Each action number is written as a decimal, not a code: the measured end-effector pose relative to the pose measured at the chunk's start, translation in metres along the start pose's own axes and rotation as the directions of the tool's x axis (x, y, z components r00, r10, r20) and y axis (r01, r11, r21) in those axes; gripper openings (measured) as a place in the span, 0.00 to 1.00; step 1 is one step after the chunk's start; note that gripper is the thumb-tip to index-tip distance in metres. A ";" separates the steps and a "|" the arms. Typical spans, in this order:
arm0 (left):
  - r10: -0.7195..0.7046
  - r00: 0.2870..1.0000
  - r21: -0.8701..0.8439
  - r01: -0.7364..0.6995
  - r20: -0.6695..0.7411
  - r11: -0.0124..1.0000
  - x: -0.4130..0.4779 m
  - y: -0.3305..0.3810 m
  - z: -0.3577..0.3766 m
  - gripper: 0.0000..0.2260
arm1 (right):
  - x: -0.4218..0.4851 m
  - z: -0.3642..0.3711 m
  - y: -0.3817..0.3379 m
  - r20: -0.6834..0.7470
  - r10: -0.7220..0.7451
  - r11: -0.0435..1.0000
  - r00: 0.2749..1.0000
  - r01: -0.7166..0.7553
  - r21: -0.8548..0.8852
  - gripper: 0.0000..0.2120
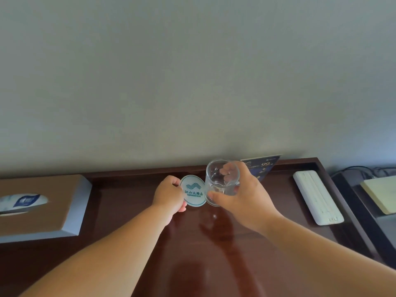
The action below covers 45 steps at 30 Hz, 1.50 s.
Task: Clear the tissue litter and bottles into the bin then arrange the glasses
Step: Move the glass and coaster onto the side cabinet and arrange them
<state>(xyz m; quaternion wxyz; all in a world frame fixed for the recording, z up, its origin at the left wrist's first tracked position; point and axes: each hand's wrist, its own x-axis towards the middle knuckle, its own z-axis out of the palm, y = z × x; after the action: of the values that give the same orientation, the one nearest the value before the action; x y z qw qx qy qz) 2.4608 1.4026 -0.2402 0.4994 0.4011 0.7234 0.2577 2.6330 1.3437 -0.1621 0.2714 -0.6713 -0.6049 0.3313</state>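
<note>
A clear drinking glass [220, 179] is lifted above the dark wooden desk [128, 211], near the back wall. My right hand [242, 194] grips it from the right, fingers curled round its far side and thumb across the front. Just left of the glass, my left hand [169, 195] pinches a round white coaster [194, 190] with a teal wave logo, held tilted toward me and touching the glass's side. No tissue litter, bottle or bin shows in view.
A brown tissue box [47, 206] with a grey rim sits at the desk's left. A dark blue printed card [262, 166] leans on the wall behind the glass. A white power strip [317, 198] lies right; a yellowish pad [381, 191] lies beyond the desk edge.
</note>
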 end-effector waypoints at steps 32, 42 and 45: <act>0.155 0.982 0.271 -0.121 -0.109 0.955 0.003 -0.007 -0.033 0.05 | 0.046 0.051 0.007 0.098 -0.006 1.000 0.995 0.009 -0.028 0.29; 0.224 0.968 0.283 -0.185 -0.113 0.941 0.000 -0.010 -0.041 0.05 | 0.045 0.060 0.017 0.098 0.019 1.000 0.995 -0.018 -0.013 0.28; 0.233 0.966 0.292 -0.192 -0.113 0.937 -0.002 -0.009 -0.042 0.05 | 0.043 0.059 0.019 0.109 0.024 1.000 0.994 -0.024 0.001 0.29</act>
<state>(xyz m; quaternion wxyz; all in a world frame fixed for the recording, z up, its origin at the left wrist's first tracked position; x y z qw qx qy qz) 2.4188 1.3972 -0.2308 0.3531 0.5233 0.7392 0.2346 2.6014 1.3821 -0.2194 0.2349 -0.6591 -0.6103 0.3715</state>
